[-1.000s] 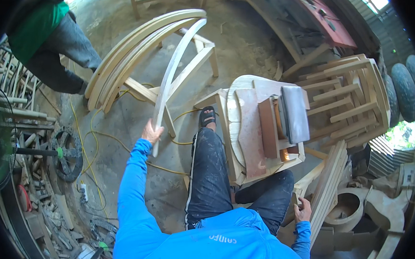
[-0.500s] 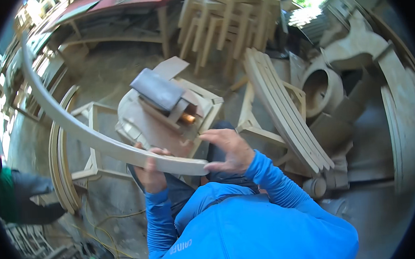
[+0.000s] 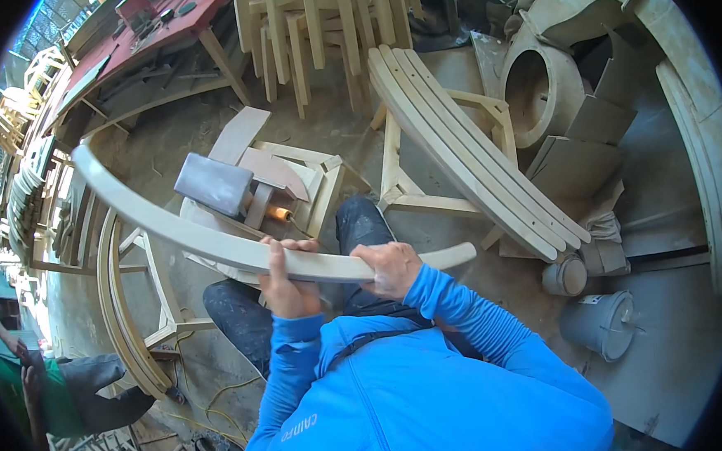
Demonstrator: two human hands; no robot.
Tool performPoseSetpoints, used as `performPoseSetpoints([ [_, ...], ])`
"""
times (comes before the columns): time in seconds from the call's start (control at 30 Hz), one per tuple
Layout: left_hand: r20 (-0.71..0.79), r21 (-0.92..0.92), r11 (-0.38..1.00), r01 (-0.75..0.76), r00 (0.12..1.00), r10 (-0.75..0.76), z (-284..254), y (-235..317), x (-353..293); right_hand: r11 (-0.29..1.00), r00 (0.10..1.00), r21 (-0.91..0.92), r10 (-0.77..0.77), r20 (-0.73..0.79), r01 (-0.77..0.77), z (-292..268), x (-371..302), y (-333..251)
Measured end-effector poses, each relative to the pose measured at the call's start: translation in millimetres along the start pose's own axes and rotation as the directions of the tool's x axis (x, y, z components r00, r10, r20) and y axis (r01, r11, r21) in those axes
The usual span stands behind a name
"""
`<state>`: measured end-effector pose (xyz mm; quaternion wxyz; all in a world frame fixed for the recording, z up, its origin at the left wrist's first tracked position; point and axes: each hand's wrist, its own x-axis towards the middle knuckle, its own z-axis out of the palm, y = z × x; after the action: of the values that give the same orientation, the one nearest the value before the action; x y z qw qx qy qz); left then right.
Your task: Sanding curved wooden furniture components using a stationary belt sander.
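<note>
A long curved wooden strip (image 3: 175, 233), pale and smooth, crosses in front of my body from the far left to the right. My left hand (image 3: 290, 283) is closed round it near the middle of my lap, thumb on the upper face. Further right, my right hand (image 3: 388, 269) wraps over the same strip, with its rounded end sticking out past my fist. Beyond the strip, a grey padded block (image 3: 214, 185) lies on a low wooden stand (image 3: 325, 182), with an orange-ended piece (image 3: 279, 214) beside it.
Several curved strips (image 3: 476, 148) rest on a wooden trestle at the right; more curved strips (image 3: 122, 298) lean at the left. Stacked wooden stools (image 3: 324, 29) and a red-topped table (image 3: 159, 31) stand behind. A grey bucket (image 3: 603, 326) is at right. Another person (image 3: 65, 384) is far left.
The curved strip has slid rightward, so its end now shows past my right hand. My right hand has closed from a loose hold at the tip to a grip round it. The view has shifted.
</note>
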<state>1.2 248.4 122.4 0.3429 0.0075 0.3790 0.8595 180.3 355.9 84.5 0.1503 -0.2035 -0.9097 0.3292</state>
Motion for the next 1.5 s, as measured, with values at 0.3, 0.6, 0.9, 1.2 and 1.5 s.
performPoseSetpoints([
  [0.3,-0.059,0.839,0.490,-0.238,0.854,0.517,-145.8,48.2,157.1,0.971,0.999,-0.238,-0.028,0.042,0.037,-32.8,-100.0,89.1],
  [0.6,0.172,0.896,-0.442,0.035,0.892,0.418,-90.7,29.4,191.0,0.914,0.997,-0.406,-0.044,-0.060,0.016,-59.9,-106.1,99.4],
  [0.9,0.116,0.863,-0.503,0.051,0.949,0.295,-71.3,15.1,213.9,0.926,0.999,-0.378,-0.024,-0.041,0.007,-73.1,-101.4,107.5],
  [1.2,0.170,0.788,-0.610,0.080,0.924,0.342,-97.7,68.1,292.0,0.939,0.990,-0.324,-0.078,0.117,0.113,-53.9,-20.9,104.1],
  [1.5,0.207,0.746,-0.664,0.053,0.929,0.307,-86.9,28.2,240.5,0.949,0.972,-0.291,-0.055,0.229,0.122,-76.8,-73.6,128.4],
])
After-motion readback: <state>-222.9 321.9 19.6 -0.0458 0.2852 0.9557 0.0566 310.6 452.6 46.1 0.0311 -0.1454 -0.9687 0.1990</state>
